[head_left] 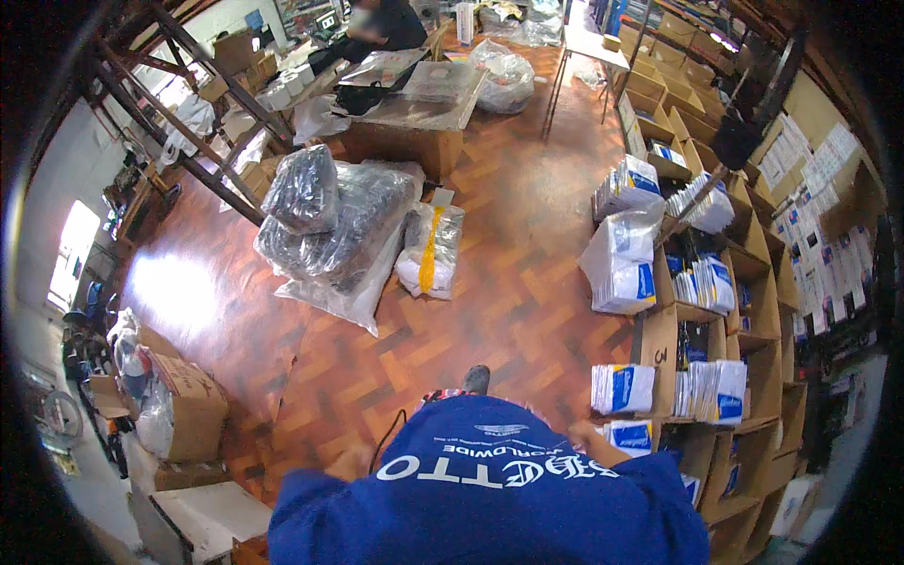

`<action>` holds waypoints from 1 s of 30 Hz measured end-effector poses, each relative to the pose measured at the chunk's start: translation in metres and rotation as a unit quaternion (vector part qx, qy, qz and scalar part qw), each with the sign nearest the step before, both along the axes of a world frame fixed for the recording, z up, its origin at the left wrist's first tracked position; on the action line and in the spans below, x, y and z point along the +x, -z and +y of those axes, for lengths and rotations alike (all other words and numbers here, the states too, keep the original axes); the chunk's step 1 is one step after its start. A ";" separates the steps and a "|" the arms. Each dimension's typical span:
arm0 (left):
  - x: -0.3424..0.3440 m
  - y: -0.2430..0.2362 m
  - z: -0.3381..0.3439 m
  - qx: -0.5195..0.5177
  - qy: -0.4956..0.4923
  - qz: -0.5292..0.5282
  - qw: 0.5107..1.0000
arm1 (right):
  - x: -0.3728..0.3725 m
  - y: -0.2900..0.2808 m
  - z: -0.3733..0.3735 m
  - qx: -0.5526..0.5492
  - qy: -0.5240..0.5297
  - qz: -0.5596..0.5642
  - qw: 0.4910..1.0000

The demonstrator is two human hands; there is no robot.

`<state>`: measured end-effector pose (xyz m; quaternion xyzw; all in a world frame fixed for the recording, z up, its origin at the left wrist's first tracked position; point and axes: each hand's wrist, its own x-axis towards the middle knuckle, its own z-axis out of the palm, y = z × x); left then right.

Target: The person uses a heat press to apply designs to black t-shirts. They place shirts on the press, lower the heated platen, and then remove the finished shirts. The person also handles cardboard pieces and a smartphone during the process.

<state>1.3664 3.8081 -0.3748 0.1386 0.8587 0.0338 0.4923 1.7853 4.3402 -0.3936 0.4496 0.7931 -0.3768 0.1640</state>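
Low in the head view, my left hand hangs beside my blue shirt, blurred and partly covered by the sleeve. A thin black cord shows between it and my body. On the other side, my right hand is close to a stack of white and blue packets at the shelf's edge. Whether it touches them I cannot tell. The fingers of both hands are not clearly visible. Another similar packet stack lies just beyond. One shoe tip shows on the wooden floor.
Cardboard pigeonhole shelves with packets line the right. Ahead lie plastic-wrapped dark bundles and a yellow-taped parcel. A large carton stands left. Beyond the work table, a person in dark clothes sits.
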 end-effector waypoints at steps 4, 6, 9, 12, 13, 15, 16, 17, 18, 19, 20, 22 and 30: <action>-0.150 -0.029 0.243 0.214 -0.014 0.160 0.963 | -0.033 0.028 0.057 -0.109 0.093 0.001 0.990; -0.216 -0.054 0.372 0.288 0.050 0.146 0.945 | -0.070 0.031 0.096 -0.174 0.174 0.075 0.966; -0.283 -0.086 0.541 0.257 0.069 0.113 0.957 | -0.120 0.031 0.167 -0.145 0.218 0.038 0.964; -0.327 -0.086 0.655 0.372 0.077 0.224 0.898 | -0.159 0.046 0.260 -0.086 0.070 0.006 0.994; -0.340 -0.078 0.684 0.372 0.017 0.165 0.913 | -0.170 0.054 0.295 -0.062 0.010 -0.003 0.998; -0.356 -0.053 0.709 0.353 -0.097 0.062 0.928 | -0.191 0.067 0.370 0.014 -0.146 -0.019 0.989; -0.371 -0.039 0.715 0.304 0.037 0.058 0.950 | -0.206 0.072 0.408 0.070 -0.239 -0.029 0.968; -0.376 -0.026 0.703 0.307 0.097 0.040 0.946 | -0.227 0.078 0.445 0.147 -0.344 -0.031 0.927; -0.382 -0.014 0.692 0.365 0.117 -0.038 0.923 | -0.224 0.065 0.487 0.045 -0.061 0.062 0.995; -0.391 -0.002 0.690 0.316 0.066 -0.062 0.944 | -0.245 0.060 0.526 0.075 -0.161 -0.010 0.984; -0.400 0.006 0.688 0.267 0.014 -0.082 0.960 | -0.271 0.054 0.570 0.101 -0.261 -0.083 0.956; -0.413 0.021 0.683 0.053 -0.166 -0.044 0.984 | -0.330 0.047 0.637 -0.066 0.006 -0.040 0.997; -0.555 0.052 0.753 0.045 -0.052 -0.050 0.996 | -0.605 -0.020 0.800 -0.283 0.390 0.133 0.866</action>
